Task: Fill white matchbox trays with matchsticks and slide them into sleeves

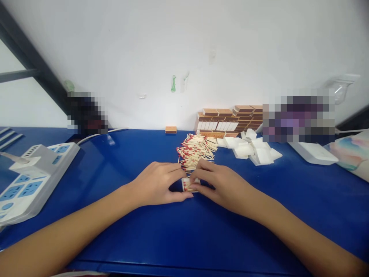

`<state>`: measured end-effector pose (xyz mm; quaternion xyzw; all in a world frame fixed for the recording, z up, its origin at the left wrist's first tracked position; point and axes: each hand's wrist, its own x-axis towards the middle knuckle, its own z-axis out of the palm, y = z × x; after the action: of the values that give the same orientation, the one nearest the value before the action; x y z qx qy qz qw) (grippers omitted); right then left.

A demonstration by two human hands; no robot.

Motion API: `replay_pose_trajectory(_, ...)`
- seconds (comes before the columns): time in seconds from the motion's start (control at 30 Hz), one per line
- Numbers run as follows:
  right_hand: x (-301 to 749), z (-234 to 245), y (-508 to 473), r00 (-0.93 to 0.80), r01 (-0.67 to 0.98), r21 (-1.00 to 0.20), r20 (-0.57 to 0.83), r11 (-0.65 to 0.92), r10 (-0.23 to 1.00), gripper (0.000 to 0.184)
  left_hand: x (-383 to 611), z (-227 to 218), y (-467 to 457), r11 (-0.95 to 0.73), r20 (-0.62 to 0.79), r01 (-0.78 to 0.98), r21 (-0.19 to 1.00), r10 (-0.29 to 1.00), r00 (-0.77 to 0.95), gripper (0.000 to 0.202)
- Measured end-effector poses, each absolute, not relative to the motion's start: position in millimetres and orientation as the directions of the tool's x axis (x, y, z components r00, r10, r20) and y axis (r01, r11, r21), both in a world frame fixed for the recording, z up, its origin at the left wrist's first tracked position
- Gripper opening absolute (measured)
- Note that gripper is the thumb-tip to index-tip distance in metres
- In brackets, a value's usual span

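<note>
A small white matchbox tray (182,185) lies on the blue table in front of me, with some red-tipped matches (188,186) in it. Around its left end curl the thumb and fingers of my left hand (157,182), steadying it. My right hand (223,186) reaches in from the right, thumb and fingertips closed on matches in the tray; the fingers hide part of the contents. Just beyond both hands spreads a loose heap of matches (197,151), most with red heads.
Matchboxes (245,115) are stacked against the wall, and a single matchbox (171,130) stands left of them. Several empty white trays (261,151) lie piled at the right. A power strip (43,192) with a plugged-in charger (30,159) occupies the left side.
</note>
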<state>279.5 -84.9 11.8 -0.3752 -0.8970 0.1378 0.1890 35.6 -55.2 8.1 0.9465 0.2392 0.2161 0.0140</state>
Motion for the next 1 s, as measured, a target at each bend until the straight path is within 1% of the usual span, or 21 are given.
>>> replay_pose_trajectory(0.17, 278.2, 12.3, -86.2, -0.633, 0.652, -0.379, 0.205, 0.657, 0.746, 0.015, 35.6, 7.1, -54.8, -0.884, 0.396, 0.447, 0.138, 0.463, 0.793, 0.037)
replay_pose_trajectory(0.27, 281.2, 16.3, -83.3, -0.603, 0.663, -0.378, 0.241, 0.646, 0.760, 0.015, 35.9, 7.5, -54.9, -0.885, 0.390, 0.442, 0.149, 0.463, 0.796, 0.037)
replay_pose_trajectory(0.37, 286.8, 20.6, -77.9, -0.517, 0.707, -0.376, 0.302, 0.599, 0.801, 0.015, 35.9, 8.4, -56.4, -0.893, 0.387, 0.422, 0.158, 0.449, 0.805, 0.038)
replay_pose_trajectory(0.43, 290.0, 21.2, -74.5, -0.479, 0.729, -0.378, 0.312, 0.570, 0.820, 0.012, 36.1, 9.2, -58.3, -0.902, 0.386, 0.399, 0.167, 0.432, 0.815, 0.038)
replay_pose_trajectory(0.53, 290.3, 17.5, -71.6, -0.510, 0.713, -0.394, 0.276, 0.580, 0.815, 0.006, 36.7, 10.5, -61.4, -0.912, 0.373, 0.369, 0.178, 0.410, 0.832, 0.037)
replay_pose_trajectory(0.67, 283.3, 7.8, -70.4, -0.560, 0.679, -0.427, 0.225, 0.598, 0.797, 0.019, 37.3, 11.8, -62.7, -0.914, 0.352, 0.366, 0.175, 0.405, 0.844, 0.038)
replay_pose_trajectory(0.73, 279.5, 3.9, -69.0, -0.562, 0.677, -0.430, 0.222, 0.597, 0.797, 0.021, 37.4, 11.9, -62.4, -0.911, 0.339, 0.368, 0.183, 0.410, 0.847, 0.039)
replay_pose_trajectory(0.93, 274.8, 0.4, -63.8, -0.539, 0.681, -0.454, 0.219, 0.574, 0.814, 0.007, 37.6, 10.3, -62.3, -0.906, 0.329, 0.380, 0.186, 0.421, 0.845, 0.039)
replay_pose_trajectory(1.0, 275.1, 1.0, -63.6, -0.524, 0.691, -0.464, 0.208, 0.555, 0.826, 0.010, 37.7, 10.0, -62.3, -0.908, 0.328, 0.377, 0.182, 0.418, 0.848, 0.039)
